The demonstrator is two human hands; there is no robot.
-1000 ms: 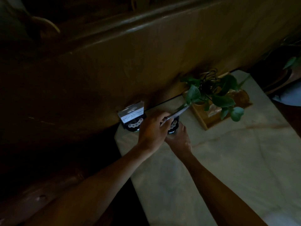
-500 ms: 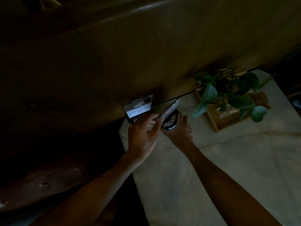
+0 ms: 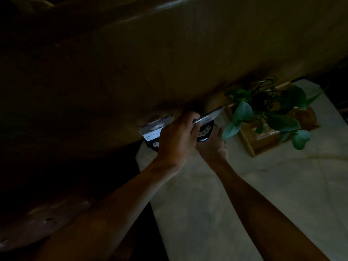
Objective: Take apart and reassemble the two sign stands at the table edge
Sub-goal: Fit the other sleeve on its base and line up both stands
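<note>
**Two Sign Stands: One in Hand, One Untouched**

Both stands sit at the far left corner of the pale table (image 3: 235,194), close against the dark wooden wall.

1. Right-hand stand. The left hand (image 3: 177,140) pinches the clear sign panel (image 3: 209,116) along its lower left edge, thumb and fingers pressed together on it. The panel is tilted well off upright, its free end pointing toward the potted plant (image 3: 267,113). The right hand (image 3: 212,146) is wrapped around the round black base (image 3: 204,133), steadying it on the table. The panel edge lies at the top of the base; whether it is seated in the slot or clear of it cannot be told, since the left hand covers the joint.

2. Left-hand stand. The second sign stand (image 3: 154,131) is upright and in one piece, its card with printed text showing, its base mostly hidden behind the left hand. Neither hand touches it.

3. Progress, as a judgement. The work is on the first of the two units, at the panel-to-base joint. The lighting is too dim to tell whether this is the separating or the refitting stroke. The second stand appears assembled; nothing shows whether it has yet been handled.

4. Caution. The plant's wooden tray (image 3: 246,146) is near the tilted panel's free end; keep the swing clear of the leaves.
</note>
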